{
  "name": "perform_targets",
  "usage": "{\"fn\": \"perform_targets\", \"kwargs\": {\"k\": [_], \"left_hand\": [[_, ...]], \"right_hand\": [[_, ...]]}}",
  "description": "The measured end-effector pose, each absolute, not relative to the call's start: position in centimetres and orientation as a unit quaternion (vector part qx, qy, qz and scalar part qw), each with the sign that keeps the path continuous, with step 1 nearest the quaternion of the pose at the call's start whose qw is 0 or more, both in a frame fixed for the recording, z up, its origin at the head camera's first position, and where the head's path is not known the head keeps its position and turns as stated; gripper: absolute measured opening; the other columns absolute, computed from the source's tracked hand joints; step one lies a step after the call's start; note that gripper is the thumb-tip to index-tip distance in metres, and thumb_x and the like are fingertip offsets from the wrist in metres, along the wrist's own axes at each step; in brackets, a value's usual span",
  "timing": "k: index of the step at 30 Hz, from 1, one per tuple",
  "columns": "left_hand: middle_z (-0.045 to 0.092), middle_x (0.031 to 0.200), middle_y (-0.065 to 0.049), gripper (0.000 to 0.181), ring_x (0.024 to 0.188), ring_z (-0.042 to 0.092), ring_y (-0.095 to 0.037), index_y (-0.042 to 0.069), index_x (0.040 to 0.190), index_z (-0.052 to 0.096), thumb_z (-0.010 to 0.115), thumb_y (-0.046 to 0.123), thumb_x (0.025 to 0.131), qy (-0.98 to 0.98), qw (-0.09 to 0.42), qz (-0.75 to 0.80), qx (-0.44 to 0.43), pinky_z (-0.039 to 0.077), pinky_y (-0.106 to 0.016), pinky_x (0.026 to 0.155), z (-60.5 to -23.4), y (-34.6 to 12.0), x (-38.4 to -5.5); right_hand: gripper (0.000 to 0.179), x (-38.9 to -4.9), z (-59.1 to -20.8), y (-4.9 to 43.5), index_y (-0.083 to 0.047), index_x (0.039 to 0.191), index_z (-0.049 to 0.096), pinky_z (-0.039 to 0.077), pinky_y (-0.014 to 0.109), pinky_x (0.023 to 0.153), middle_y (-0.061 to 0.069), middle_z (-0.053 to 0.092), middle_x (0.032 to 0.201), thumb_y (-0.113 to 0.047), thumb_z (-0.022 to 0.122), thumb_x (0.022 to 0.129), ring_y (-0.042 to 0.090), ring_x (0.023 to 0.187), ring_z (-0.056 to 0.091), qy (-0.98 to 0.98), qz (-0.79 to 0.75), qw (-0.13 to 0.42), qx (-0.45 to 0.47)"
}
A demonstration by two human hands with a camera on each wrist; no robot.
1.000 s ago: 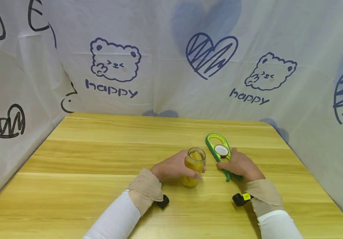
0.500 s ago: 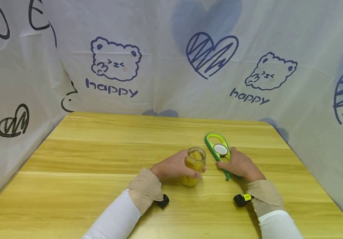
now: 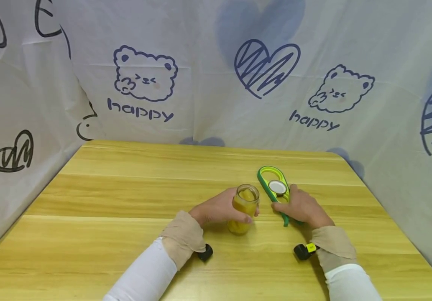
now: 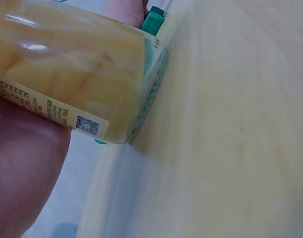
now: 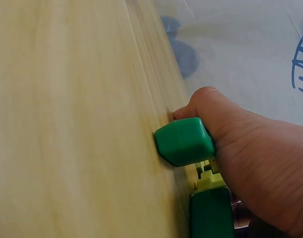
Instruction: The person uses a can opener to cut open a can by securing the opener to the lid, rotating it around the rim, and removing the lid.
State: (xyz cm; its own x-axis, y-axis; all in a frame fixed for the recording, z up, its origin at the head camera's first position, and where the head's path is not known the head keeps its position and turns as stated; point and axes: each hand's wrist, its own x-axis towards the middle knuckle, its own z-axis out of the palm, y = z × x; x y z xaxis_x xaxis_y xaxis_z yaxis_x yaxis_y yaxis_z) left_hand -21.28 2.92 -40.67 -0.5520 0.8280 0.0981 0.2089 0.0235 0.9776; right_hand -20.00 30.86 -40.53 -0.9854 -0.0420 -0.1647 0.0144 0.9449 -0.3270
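Note:
My left hand (image 3: 219, 207) grips a glass jar (image 3: 245, 207) of yellow fruit pieces, upright on the table with its mouth uncovered. In the left wrist view the jar (image 4: 67, 74) shows a printed label strip, and the palm (image 4: 23, 163) lies along its side. To the right of the jar, my right hand (image 3: 306, 207) holds the handles of a green and yellow jar opener (image 3: 270, 195) lying on the table. A round white-faced lid (image 3: 277, 187) sits within the opener's frame. In the right wrist view a green handle (image 5: 185, 141) shows by the thumb; the fingers are mostly hidden.
The wood-grain table (image 3: 106, 196) reaches back to a white cloth (image 3: 208, 92) with bear and heart drawings. Cloth also hangs at the left and right. A small black camera (image 3: 204, 253) is on the left wrist, another black camera (image 3: 304, 251) on the right.
The right hand and the jar opener have shifted very slightly; both holds stay the same. The jar stays in place in the left hand.

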Motion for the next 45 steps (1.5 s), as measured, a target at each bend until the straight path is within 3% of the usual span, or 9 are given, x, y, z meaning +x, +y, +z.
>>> {"fn": "perform_targets", "kwargs": {"k": [9, 18, 27, 45], "left_hand": [[0.069, 0.108, 0.003, 0.04, 0.1, 0.066, -0.01, -0.002, 0.125, 0.061, 0.074, 0.005, 0.088, 0.662, 0.271, 0.582, 0.387, 0.053, -0.027, 0.095, -40.82, 2.83, -21.31], [0.069, 0.107, 0.002, 0.03, 0.1, 0.066, -0.01, 0.011, 0.116, 0.065, 0.074, 0.004, 0.088, 0.663, 0.27, 0.58, 0.389, 0.053, -0.028, 0.096, -40.73, 2.88, -21.32], [0.068, 0.106, 0.003, 0.029, 0.099, 0.065, -0.01, 0.01, 0.115, 0.065, 0.074, 0.003, 0.088, 0.661, 0.266, 0.579, 0.397, 0.054, -0.027, 0.095, -40.7, 2.93, -21.4], [0.069, 0.107, 0.001, 0.033, 0.102, 0.066, -0.013, 0.008, 0.119, 0.062, 0.073, 0.001, 0.088, 0.655, 0.269, 0.588, 0.391, 0.053, -0.026, 0.096, -40.83, 2.8, -21.23]], "right_hand": [[0.081, -20.09, -40.63, 30.83, 0.008, 0.128, 0.044, 0.049, 0.035, 0.067, 0.021, 0.065, 0.104, -0.059, 0.067, 0.088, 0.026, 0.08, 0.061, 0.983, -0.162, 0.085, -0.005], [0.085, -20.14, -40.66, 31.0, 0.009, 0.131, 0.043, 0.05, 0.036, 0.069, 0.023, 0.065, 0.108, -0.06, 0.066, 0.088, 0.027, 0.082, 0.062, 0.984, -0.159, 0.085, -0.002], [0.089, -20.02, -40.5, 30.89, 0.011, 0.133, 0.041, 0.053, 0.042, 0.071, 0.027, 0.066, 0.11, -0.06, 0.068, 0.087, 0.029, 0.084, 0.063, 0.984, -0.156, 0.083, -0.006], [0.091, -20.0, -40.51, 30.8, 0.012, 0.135, 0.04, 0.053, 0.041, 0.071, 0.029, 0.066, 0.113, -0.06, 0.067, 0.087, 0.029, 0.084, 0.063, 0.984, -0.157, 0.089, -0.005]]}}
